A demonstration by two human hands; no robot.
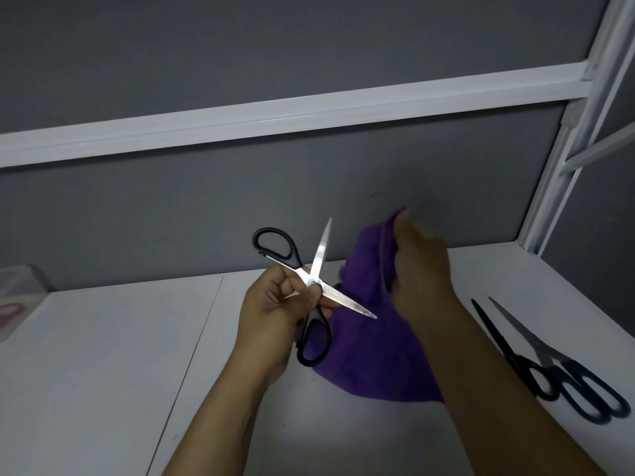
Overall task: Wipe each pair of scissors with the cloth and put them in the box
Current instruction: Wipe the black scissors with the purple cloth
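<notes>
White table, grey wall.

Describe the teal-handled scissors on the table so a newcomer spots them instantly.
Start at the white table, at its right end by the white frame post. Two closed pairs of scissors lie side by side there; take the outer right pair. Its handles are dark teal and blades bare steel, while the neighbour is black all over.

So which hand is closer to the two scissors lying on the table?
The right hand. It holds the purple cloth just left of the two scissors lying on the table; the left hand, gripping the open scissors, is farther left, past the cloth.
</notes>
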